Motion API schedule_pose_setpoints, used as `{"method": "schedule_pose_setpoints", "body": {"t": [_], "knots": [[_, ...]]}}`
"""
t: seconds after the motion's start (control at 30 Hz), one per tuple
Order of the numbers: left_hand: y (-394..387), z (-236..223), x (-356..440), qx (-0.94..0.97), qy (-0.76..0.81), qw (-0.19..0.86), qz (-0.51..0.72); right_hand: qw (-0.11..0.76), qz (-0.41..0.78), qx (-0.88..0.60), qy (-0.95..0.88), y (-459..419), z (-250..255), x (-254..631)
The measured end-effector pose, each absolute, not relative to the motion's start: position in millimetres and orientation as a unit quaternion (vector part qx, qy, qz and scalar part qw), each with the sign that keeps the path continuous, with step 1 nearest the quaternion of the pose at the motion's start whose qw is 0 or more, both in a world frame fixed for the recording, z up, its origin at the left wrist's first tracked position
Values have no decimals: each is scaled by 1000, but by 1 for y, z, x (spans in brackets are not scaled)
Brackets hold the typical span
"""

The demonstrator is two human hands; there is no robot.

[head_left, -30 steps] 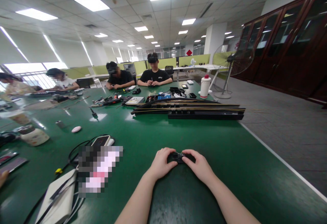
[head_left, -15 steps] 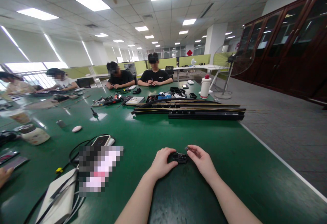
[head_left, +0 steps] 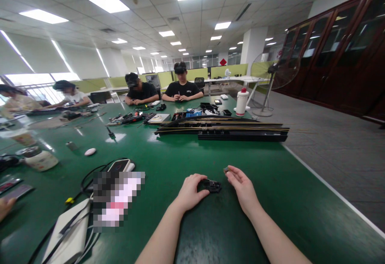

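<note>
On the green table (head_left: 198,232), a small black part (head_left: 211,186) with an uneven, hollowed top lies between my hands. My left hand (head_left: 191,191) grips its left end between thumb and fingers. To the right and slightly above it, my right hand (head_left: 240,181) is closed in a pinch on a small greyish piece (head_left: 225,170), too small to name. That piece is apart from the black part.
Long black rails (head_left: 243,135) with thin yellowish rods lie across the table ahead. Left are a phone (head_left: 120,166), cables and a white box (head_left: 67,232). A white bottle (head_left: 241,102) stands beyond the rails. Several people sit around the table; one person's hand (head_left: 5,208) shows at far left.
My right hand has moved right and a little away from the black part, carrying the small piece with it. My left hand stays on the black part.
</note>
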State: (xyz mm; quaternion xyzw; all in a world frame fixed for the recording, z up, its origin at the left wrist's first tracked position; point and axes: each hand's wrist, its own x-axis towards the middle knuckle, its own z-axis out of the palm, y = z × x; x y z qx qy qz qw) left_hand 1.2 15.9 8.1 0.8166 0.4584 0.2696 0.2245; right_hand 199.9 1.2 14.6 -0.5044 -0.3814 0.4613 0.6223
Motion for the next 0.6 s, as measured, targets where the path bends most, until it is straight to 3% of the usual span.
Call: {"method": "schedule_pose_setpoints", "body": {"t": [0.6], "knots": [[17,5,1,819,453,218,275,635,539,-459,-308,2,14,202]]}}
